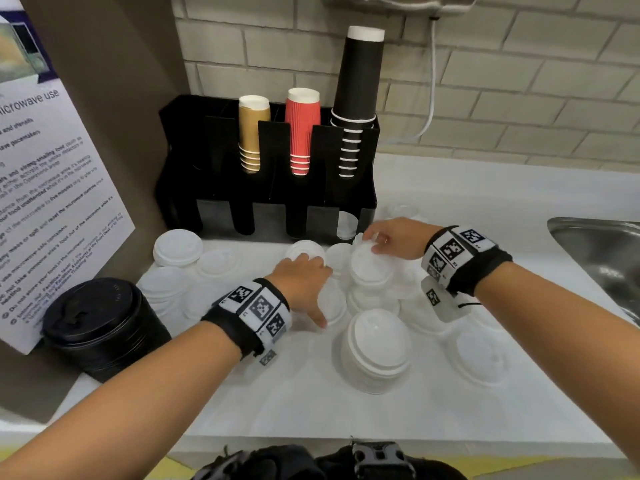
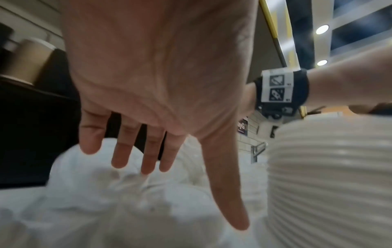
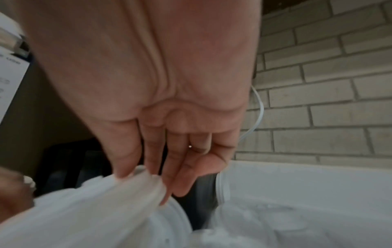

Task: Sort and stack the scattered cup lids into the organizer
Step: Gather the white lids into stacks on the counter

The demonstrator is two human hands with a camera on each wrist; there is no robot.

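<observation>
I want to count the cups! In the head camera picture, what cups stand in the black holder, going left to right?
Gold cups → red cups → tall black cups, all standing in the black holder.

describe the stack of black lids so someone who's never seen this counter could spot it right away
Start at the black organizer holding cups against the brick wall, then come toward the near left corner of the white counter, beside the microwave notice. The stack of black lids stands there, the only dark lids among white ones.
</observation>
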